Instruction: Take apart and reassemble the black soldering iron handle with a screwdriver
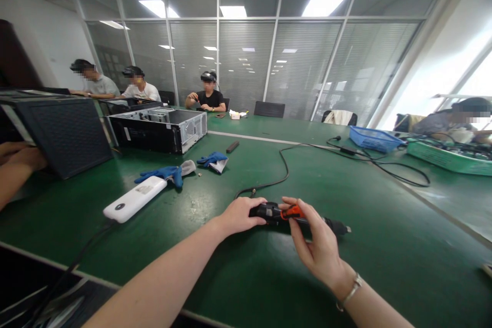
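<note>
A black corded electric screwdriver [315,221] lies on the green table, its tip pointing right. Around its rear end wrap the fingers of my left hand [243,215]. My right hand [315,241] pinches an orange and black piece [292,212] at the middle of the tool; whether that piece is part of the tool or separate, I cannot tell. A black cable [269,183] runs from near my left hand toward the back right.
Left of my hands lie a white power strip [135,200] and blue work gloves [163,174]. Computer cases [148,130] stand at the left, where another person's hand [23,156] reaches in. Blue [374,139] and green baskets [446,159] sit right. Several people sit around the table.
</note>
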A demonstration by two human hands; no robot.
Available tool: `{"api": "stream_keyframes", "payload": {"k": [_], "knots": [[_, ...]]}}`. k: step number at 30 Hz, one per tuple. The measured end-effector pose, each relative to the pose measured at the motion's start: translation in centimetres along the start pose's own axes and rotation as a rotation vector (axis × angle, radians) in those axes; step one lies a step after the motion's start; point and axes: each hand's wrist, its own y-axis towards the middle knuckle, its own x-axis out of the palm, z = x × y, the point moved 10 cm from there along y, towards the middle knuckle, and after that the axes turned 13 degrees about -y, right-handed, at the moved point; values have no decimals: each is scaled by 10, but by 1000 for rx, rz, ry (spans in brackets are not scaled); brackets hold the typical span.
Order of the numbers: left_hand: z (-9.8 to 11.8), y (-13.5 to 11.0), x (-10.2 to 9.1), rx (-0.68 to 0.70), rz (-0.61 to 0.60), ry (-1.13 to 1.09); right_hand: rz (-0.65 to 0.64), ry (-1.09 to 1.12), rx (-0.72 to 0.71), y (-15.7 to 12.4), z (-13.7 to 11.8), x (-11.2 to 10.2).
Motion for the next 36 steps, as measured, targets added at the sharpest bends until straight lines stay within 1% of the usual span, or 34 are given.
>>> {"api": "stream_keyframes", "payload": {"k": [2,5,10,13,17,20,22,25,27,29,33,36], "knots": [[-1,0,1,1,-2,0,13,-37,14,0,1,-1],[-2,0,2,8,-4,1,70,-125,36,-1,6,-6],[-3,0,1,14,26,-13,56,-77,-25,0,1,-3],[-1,1,4,19,16,-48,66,-101,-4,0,2,-3],[3,1,7,6,-8,-83,128,-185,49,-6,12,-10],[11,0,9,9,-25,-90,168,-115,80,-11,20,-18],[15,-1,9,13,-26,-73,234,-21,106,-12,24,-26],[17,-2,10,3,-30,-45,339,64,186,-13,34,-36],[17,-1,11,-7,-34,-33,362,74,248,-12,41,-37],[16,-1,12,-6,-36,-31,323,53,303,-10,47,-32],[15,0,13,-1,-39,-45,149,-23,401,-6,58,-15],[12,0,14,-13,-42,-50,95,-120,403,-3,58,-12]]}}
